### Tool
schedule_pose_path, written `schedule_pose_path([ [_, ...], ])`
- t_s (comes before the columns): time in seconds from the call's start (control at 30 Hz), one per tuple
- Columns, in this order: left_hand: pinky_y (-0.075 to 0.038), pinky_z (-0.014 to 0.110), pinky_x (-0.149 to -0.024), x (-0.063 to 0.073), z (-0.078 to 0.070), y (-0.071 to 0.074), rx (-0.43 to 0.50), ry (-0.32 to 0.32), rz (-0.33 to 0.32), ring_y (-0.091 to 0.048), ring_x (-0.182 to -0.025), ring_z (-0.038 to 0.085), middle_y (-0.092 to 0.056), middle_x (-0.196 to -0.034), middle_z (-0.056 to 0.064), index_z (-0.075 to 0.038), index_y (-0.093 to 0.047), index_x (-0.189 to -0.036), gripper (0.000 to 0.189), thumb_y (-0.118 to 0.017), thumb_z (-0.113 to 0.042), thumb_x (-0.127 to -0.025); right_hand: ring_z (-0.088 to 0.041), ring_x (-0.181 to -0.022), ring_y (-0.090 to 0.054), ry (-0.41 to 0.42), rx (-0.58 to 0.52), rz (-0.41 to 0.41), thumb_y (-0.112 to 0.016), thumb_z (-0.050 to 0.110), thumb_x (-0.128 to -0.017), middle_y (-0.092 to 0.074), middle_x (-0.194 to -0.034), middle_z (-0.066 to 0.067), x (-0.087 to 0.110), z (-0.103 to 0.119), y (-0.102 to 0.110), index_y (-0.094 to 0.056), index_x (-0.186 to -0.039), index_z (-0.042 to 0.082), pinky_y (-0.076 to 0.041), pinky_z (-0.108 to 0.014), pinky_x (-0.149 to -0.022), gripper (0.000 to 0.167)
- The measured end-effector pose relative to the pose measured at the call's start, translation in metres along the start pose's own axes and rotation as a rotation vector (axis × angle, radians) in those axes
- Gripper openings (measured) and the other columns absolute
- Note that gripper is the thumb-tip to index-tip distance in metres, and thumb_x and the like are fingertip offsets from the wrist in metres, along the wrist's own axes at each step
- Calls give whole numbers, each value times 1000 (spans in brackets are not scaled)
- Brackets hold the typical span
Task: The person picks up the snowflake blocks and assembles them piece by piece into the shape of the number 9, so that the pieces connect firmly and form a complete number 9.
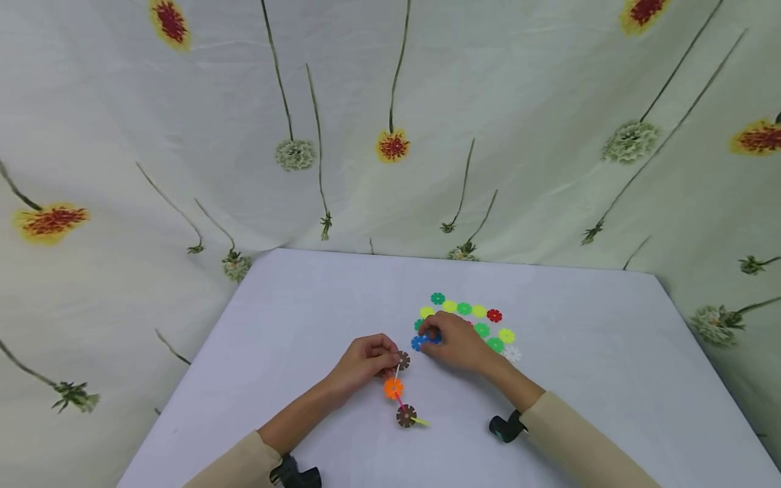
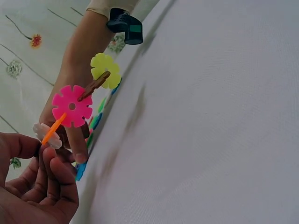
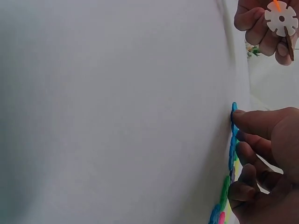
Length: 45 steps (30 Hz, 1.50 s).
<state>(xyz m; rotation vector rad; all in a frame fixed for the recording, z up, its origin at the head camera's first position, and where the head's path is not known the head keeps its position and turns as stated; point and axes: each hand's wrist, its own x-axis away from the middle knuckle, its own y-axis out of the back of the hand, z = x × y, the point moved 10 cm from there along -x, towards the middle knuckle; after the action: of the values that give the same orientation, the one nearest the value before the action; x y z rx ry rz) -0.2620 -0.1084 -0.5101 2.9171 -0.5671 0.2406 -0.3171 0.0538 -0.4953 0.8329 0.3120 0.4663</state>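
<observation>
Multicoloured chain of notched, plastic-looking discs (image 1: 393, 388), held by one end.
My left hand (image 1: 363, 364) pinches its brown end disc (image 1: 405, 361) above the white bench (image 1: 317, 305); I expect it light, stiff, best taken by rims, joints prone to twist loose. My right hand (image 1: 459, 342) touches a notched blue disc (image 1: 417, 343); whether pinching, I can't tell.

So I count six notched discs in one chain: two brown discs (image 1: 406, 415), plus one orange disc (image 1: 393, 388), one pink disc (image 2: 72, 95), one yellow disc (image 2: 111, 74), one white disc (image 3: 273, 19). Loose on one desk (image 1: 610, 379): five green discs (image 1: 482, 329), four more yellow, one red disc (image 1: 494, 315), another white, at least two blue discs (image 1: 418, 343), some hidden. Two hands (image 1: 366, 362), two wrist cameras (image 1: 505, 428) too.
</observation>
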Motion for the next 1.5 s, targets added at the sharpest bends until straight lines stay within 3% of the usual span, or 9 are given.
schedule_pose_path([
  [0.13, -57, 19, -73, 0, 2, 0, -1, 1, 2, -63, -76, 11, -70, -87, 0, 6, -65, -113, 21, -67, -11, -101, -11, -91, -57, -8, 42, 9, -82, 21, -94, -65, -97, 3, -3, 1, -3, -74, -109, 17, -51, -29, -85, 18],
  [0.47, -58, 19, -73, -2, 3, -2, 13, 1, 5, -63, -76, 11, -70, -86, -1, 5, -65, -112, 20, -66, -10, -101, -12, -91, -56, 3, 11, 29, -81, 14, -92, -64, -96, 2, -4, 8, -4, -68, -104, 14, -50, -28, -84, 17],
  [0.6, -58, 20, -74, -4, 4, -1, 13, 4, 5, -63, -77, 12, -70, -86, -2, 3, -65, -111, 17, -65, -11, -101, -12, -90, -59, -11, -38, 32, -82, 15, -93, -68, -96, 6, -2, 5, -3, -68, -100, 17, -52, -27, -85, 16],
  [0.87, -58, 20, -73, -4, 5, 0, 5, 15, -4, -63, -75, 12, -70, -85, -2, 3, -66, -110, 17, -65, -12, -101, -10, -77, -55, 17, -155, 34, -81, 18, -95, -71, -93, 5, 7, 2, 0, -72, -103, 20, -45, -21, -70, 12],
  [1.2, -57, 19, -73, -6, 3, -1, 20, 25, -12, -62, -76, 10, -69, -86, -2, 4, -64, -110, 17, -65, -10, -100, -16, -85, -60, 58, -248, 17, -76, 16, -99, -74, -101, 5, 22, 9, 15, -75, -104, 23, -49, -22, -74, 9],
  [1.5, -58, 18, -75, -6, 3, -7, 9, 30, 6, -63, -78, 12, -72, -90, 1, 5, -65, -114, 22, -66, -13, -102, -15, -81, -58, 89, -296, 12, -77, 16, -99, -73, -98, 3, 30, 16, 17, -76, -104, 20, -49, -22, -73, 7],
])
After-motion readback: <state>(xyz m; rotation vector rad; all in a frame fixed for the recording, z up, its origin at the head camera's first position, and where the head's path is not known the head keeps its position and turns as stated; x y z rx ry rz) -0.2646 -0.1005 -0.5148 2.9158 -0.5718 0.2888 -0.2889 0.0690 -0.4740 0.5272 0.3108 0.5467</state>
